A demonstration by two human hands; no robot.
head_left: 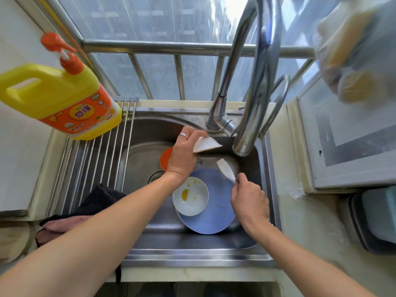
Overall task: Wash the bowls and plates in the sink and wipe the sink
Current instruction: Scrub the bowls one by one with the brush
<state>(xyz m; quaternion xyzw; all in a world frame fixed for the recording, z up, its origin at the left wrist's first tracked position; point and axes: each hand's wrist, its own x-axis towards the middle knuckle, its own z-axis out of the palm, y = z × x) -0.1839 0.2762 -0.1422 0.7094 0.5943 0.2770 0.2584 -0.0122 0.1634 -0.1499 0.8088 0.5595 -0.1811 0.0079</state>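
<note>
Sink is holding a blue plate near its front right corner, a stained white bowl lying on it. Left hand is gripping a white sponge; right hand is pinching a white spoon over the plate.

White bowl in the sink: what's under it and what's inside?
The white bowl sits on a blue plate in the sink. Inside it are yellow food smears. The plate area beneath it is covered, and the left hand overlaps its top rim.
</note>
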